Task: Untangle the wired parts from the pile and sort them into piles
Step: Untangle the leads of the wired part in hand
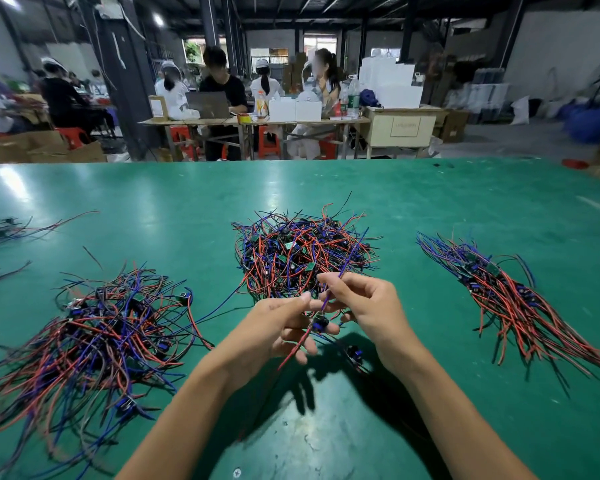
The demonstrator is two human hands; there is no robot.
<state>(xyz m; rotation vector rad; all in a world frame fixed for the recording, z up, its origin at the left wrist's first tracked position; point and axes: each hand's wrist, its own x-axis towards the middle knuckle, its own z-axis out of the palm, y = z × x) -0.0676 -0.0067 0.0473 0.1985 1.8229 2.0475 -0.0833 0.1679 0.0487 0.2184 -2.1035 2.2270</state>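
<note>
So the big green-topped work table (430, 202) has a tangled heap of red, blue and black wired parts (302, 251) sitting mid-table, a looser sprawling pile of the same wires (94, 334) on the left, a tidier combed-out bundle (506, 299) on the right, plus a few stray wires (11, 230) at the far left edge.

A factory assembly floor inside a dim, warehouse-like hall. A broad green worktop (430, 202) carries heaps of wired parts (302, 251) in red, blue and black. Behind it, workers (222, 88), some in white caps, sit on red plastic stools (269, 142) at a long table (257, 122) with a laptop (208, 105) and white boxes (293, 110). Cardboard cartons (35, 147), dark steel pillars (125, 81) and ceiling strip lights surround them.
</note>
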